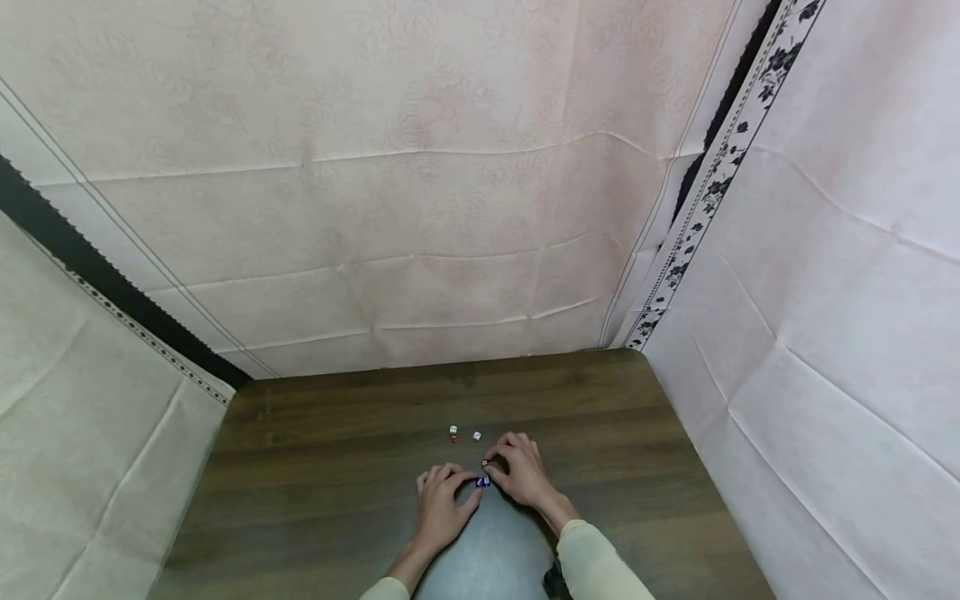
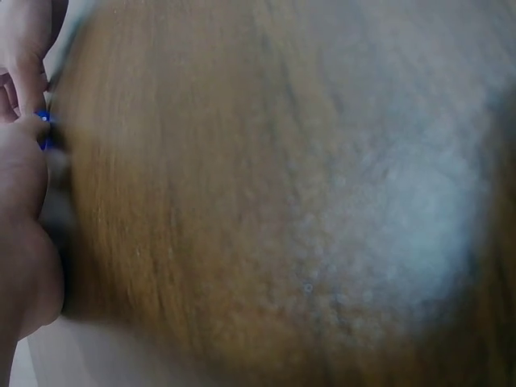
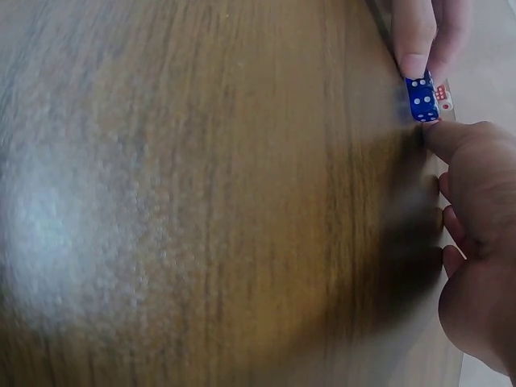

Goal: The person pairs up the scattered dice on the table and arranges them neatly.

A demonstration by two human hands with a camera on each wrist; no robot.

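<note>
Two blue dice (image 1: 482, 482) with white dots sit side by side on the wooden table, also visible as blue dice (image 3: 422, 98) in the right wrist view. My left hand (image 1: 442, 504) pinches them at their left end with thumb and index finger. Just beyond them, the thumb and index finger of my right hand (image 1: 522, 471) pinch a small die (image 1: 484, 462), mostly covered, its colour hard to tell. In the left wrist view only a sliver of blue die (image 2: 44, 118) shows between the fingertips.
Farther back on the table (image 1: 315, 467) a white die (image 1: 453, 429) adjoins a red die (image 1: 453, 438); whether stacked or side by side is unclear. A separate white die (image 1: 477, 436) lies right of them. Pale cloth (image 1: 450, 208) hangs behind and at both sides.
</note>
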